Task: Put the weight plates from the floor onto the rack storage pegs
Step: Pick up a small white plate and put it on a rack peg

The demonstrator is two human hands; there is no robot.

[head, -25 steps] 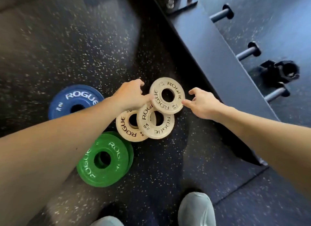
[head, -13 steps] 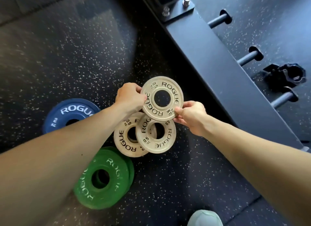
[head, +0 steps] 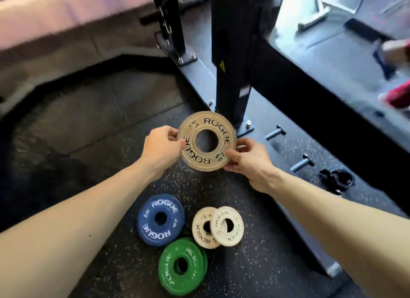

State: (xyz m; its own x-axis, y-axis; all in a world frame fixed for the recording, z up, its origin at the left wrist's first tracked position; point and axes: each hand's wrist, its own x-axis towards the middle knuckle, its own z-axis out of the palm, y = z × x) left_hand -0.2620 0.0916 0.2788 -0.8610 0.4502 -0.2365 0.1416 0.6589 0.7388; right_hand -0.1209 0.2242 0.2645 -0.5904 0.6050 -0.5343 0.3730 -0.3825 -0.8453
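In hand: my left hand (head: 163, 145) and right hand (head: 248, 159) grip one tan plate (head: 206, 141) by its rim.
On pegs: none; both pegs (head: 275, 133) I see are bare.
Left on floor (head: 115, 124): blue plate (head: 160, 220), green plates (head: 182, 266), two white plates (head: 218, 226).

The second green rubber weight plate (head: 204, 256) shows only as a sliver under the top green one (head: 180, 267). The black steel rack upright (head: 235, 53) runs off the top edge. Far right, something red (head: 399, 95) is blurred beyond telling.

"ROGUE", "0.5" on held plate (head: 206, 141)
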